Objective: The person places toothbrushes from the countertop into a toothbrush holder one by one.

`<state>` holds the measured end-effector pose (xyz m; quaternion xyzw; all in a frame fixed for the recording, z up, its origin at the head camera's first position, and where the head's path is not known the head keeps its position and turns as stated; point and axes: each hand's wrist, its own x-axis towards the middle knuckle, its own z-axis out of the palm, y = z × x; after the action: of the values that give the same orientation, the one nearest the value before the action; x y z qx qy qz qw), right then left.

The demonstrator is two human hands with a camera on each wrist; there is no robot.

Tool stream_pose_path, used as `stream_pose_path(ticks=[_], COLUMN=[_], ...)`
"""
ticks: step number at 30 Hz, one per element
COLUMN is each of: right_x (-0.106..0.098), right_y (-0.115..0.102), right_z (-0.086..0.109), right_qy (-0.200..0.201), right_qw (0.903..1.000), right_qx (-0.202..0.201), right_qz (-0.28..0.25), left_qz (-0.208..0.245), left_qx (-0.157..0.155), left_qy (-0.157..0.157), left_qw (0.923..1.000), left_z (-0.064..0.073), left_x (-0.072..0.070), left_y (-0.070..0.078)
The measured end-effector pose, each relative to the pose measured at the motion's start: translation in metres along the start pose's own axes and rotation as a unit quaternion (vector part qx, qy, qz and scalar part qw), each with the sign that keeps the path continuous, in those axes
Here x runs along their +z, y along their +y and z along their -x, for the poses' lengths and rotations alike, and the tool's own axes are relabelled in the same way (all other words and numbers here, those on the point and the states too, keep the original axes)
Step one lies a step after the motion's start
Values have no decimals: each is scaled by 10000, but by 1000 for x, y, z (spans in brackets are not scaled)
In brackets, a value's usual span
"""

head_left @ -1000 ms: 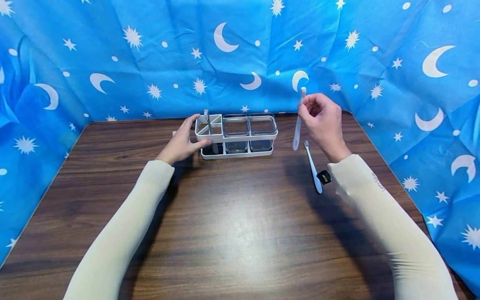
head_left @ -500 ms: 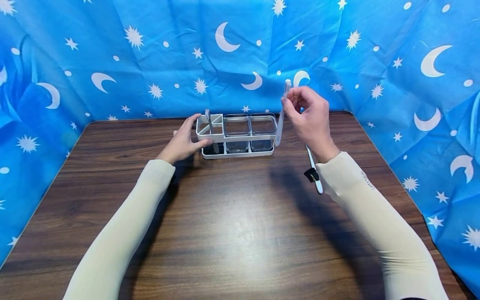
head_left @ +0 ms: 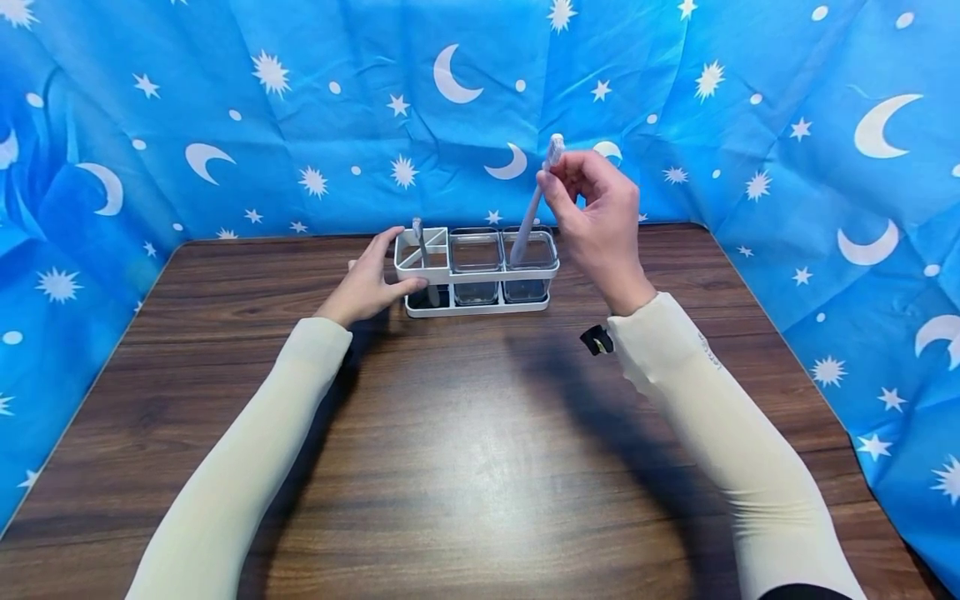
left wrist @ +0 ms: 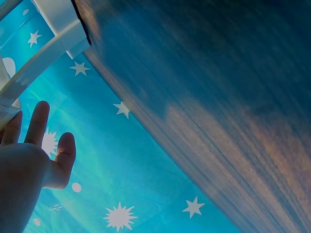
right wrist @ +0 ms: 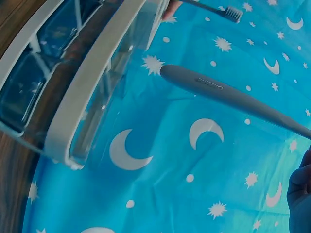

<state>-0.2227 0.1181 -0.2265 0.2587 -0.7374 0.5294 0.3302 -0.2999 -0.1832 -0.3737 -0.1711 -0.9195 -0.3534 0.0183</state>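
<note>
A white toothbrush holder (head_left: 477, 274) stands at the back of the table, with a divided section at left and two clear cups. My left hand (head_left: 367, 285) grips its left end, thumb at the front. One toothbrush (head_left: 418, 233) stands in the divided section. My right hand (head_left: 602, 218) pinches a grey toothbrush (head_left: 527, 223) near its bristles, head up. Its handle slants down toward the right cup (head_left: 531, 252); in the right wrist view the handle's tip is apart from the holder. Little and ring fingers (left wrist: 38, 124) of the left hand show in the left wrist view.
The brown wooden table (head_left: 450, 433) runs back to a blue cloth (head_left: 337, 125) with moons and stars. A black strap piece (head_left: 597, 340) juts from the right cuff. The right arm covers the right part of the table.
My right hand has moved left and slightly up, bringing the toothbrush above the right cup and tilting it. The toothbrush lying on the table has become hidden behind the right arm. The left hand stays put.
</note>
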Motion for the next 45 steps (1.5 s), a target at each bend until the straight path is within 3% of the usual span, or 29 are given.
stream_pose_path(ticks=[6, 11, 21, 32, 45], right_x=[11, 24, 46, 73, 91], right_y=[-6, -8, -8, 34, 53], right_z=[-6, -7, -2, 3, 14], right_qy=[70, -37, -409, -718, -1298], right_qw=[9994, 9976, 9978, 9968, 9910], right_qx=[20, -227, -343, -217, 293], right_qz=[-348, -649, -387, -289, 138], left_qz=[-51, -76, -111, -84, -87], left_qx=[-29, -24, -58, -105, -88], left_qy=[2, 22, 46, 52, 80], left_qw=[10000, 10000, 9999, 9999, 9999], left_z=[1, 1, 1, 1, 0], left_x=[0, 1, 1, 1, 1], left_y=[1, 0, 1, -1, 0])
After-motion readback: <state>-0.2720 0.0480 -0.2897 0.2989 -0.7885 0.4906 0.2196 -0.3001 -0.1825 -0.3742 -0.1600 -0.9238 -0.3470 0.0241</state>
